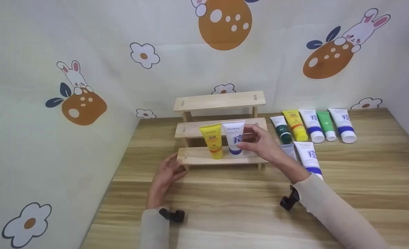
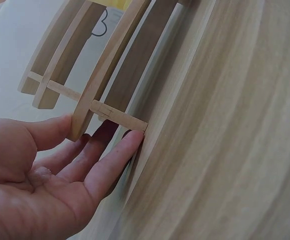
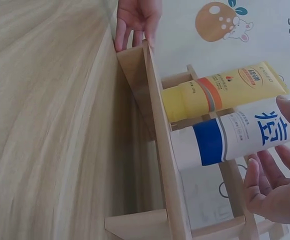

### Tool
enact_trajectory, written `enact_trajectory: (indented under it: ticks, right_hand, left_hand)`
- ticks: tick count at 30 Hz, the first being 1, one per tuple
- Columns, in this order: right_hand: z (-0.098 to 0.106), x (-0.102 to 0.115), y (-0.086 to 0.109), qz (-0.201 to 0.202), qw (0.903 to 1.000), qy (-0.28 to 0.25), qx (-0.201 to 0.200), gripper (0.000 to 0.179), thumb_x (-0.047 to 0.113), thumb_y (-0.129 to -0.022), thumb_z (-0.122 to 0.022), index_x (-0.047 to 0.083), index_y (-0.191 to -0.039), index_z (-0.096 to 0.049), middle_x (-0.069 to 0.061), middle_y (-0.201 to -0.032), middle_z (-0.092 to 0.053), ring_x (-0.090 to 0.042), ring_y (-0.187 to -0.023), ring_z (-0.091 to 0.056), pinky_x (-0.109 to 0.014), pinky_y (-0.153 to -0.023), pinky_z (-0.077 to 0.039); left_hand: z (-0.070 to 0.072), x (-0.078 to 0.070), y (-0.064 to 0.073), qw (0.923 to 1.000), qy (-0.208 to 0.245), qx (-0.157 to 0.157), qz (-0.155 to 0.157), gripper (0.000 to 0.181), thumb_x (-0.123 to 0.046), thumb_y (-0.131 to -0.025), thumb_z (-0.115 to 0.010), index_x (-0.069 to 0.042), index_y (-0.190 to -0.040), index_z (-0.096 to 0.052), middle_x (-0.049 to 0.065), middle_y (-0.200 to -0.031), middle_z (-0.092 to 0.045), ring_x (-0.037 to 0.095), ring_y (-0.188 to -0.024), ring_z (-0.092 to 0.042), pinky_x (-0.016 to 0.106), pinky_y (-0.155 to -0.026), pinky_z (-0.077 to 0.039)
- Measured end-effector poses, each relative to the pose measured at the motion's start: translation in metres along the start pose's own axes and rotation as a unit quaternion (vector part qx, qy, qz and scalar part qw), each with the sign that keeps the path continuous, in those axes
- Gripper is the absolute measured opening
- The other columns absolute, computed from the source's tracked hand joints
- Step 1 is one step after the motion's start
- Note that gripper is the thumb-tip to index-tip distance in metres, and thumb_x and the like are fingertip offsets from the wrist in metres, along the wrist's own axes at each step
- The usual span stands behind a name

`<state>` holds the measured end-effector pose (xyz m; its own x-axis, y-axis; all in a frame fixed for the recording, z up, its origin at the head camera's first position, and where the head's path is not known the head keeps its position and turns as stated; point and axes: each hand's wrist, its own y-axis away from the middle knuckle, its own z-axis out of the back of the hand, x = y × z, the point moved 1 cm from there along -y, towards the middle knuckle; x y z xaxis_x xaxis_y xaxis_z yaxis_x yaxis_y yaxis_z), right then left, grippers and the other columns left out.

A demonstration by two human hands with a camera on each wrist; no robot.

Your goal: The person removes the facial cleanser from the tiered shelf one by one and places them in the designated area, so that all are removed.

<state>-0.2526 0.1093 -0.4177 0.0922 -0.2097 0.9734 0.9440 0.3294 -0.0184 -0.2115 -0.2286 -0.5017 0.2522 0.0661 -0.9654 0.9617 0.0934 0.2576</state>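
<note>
A three-step wooden rack stands on the table against the back wall. My left hand is at the left end of its lowest step; in the left wrist view the thumb touches the board's end and fingertips press the leg below. With thumb and fingers, my right hand holds a white squeeze tube with a blue band and blue character. That tube is upright, cap down on the lowest step. Beside it on the left stands a yellow squeeze tube, also cap down, touched by neither hand.
Right of the rack, a back row of tubes lies on the table: a dark-green-capped one, a yellow one, a green one and white ones. In front are a grey tube and another white tube, partly behind my right forearm.
</note>
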Motion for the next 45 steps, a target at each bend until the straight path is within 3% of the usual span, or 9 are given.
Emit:
enact_trajectory:
  ticks: [10,16,23,30,38,45]
  right_hand:
    - [-0.012,-0.005,-0.005,-0.013,0.9981,0.044,-0.041,0.057,0.015,-0.084,-0.080,0.007,-0.136,-0.056,-0.017,-0.131,-0.064,-0.032,-0.123,-0.060,-0.046,-0.110,-0.048]
    - [-0.014,-0.009,-0.005,0.001,0.9958,0.034,-0.085,0.046,0.013,-0.083,-0.081,0.005,-0.125,-0.063,-0.016,-0.125,-0.066,-0.028,-0.117,-0.060,-0.039,-0.103,-0.049]
    - [-0.007,-0.012,0.008,0.004,0.9952,0.031,-0.093,0.044,0.020,-0.085,-0.081,0.006,-0.122,-0.062,-0.016,-0.124,-0.067,-0.029,-0.116,-0.062,-0.038,-0.101,-0.052]
    - [0.009,-0.005,0.033,-0.007,0.9968,0.007,-0.080,0.051,0.028,-0.086,-0.080,0.007,-0.127,-0.058,-0.015,-0.130,-0.064,-0.030,-0.122,-0.060,-0.045,-0.107,-0.050]
    - [0.041,0.001,0.060,0.006,0.9923,0.044,-0.116,0.052,0.031,-0.088,-0.078,0.005,-0.127,-0.056,-0.009,-0.120,-0.064,-0.011,-0.107,-0.061,-0.018,-0.094,-0.053]
    - [0.076,0.002,0.076,0.029,0.9852,0.068,-0.154,0.049,0.023,-0.090,-0.076,0.000,-0.128,-0.055,0.015,-0.107,-0.061,0.002,-0.100,-0.060,-0.009,-0.087,-0.052]
  left_hand:
    - [0.001,0.000,0.001,1.0000,-0.005,0.001,0.006,0.047,-0.010,-0.105,-0.049,0.000,-0.150,-0.039,0.029,-0.144,-0.052,0.025,-0.107,-0.067,0.035,-0.086,-0.062]
    - [0.000,-0.001,0.002,1.0000,-0.007,0.003,0.004,0.047,-0.008,-0.105,-0.048,-0.001,-0.150,-0.039,0.030,-0.143,-0.052,0.028,-0.110,-0.066,0.037,-0.089,-0.062]
    - [-0.001,0.000,0.002,0.9999,-0.009,0.004,0.003,0.047,-0.005,-0.105,-0.045,-0.001,-0.151,-0.038,0.031,-0.139,-0.055,0.028,-0.111,-0.066,0.038,-0.090,-0.061]
    - [0.000,-0.001,0.002,0.9998,-0.016,0.003,0.008,0.047,-0.007,-0.105,-0.045,-0.003,-0.151,-0.038,0.029,-0.141,-0.054,0.031,-0.117,-0.064,0.041,-0.095,-0.060]
    - [-0.001,-0.002,0.003,0.9999,-0.010,0.005,0.011,0.047,-0.006,-0.105,-0.045,-0.003,-0.152,-0.038,0.029,-0.142,-0.053,0.031,-0.118,-0.063,0.042,-0.096,-0.059]
    - [0.000,-0.001,0.002,0.9999,-0.005,0.000,0.014,0.047,-0.008,-0.105,-0.046,-0.004,-0.152,-0.038,0.028,-0.139,-0.056,0.028,-0.111,-0.067,0.039,-0.094,-0.060]
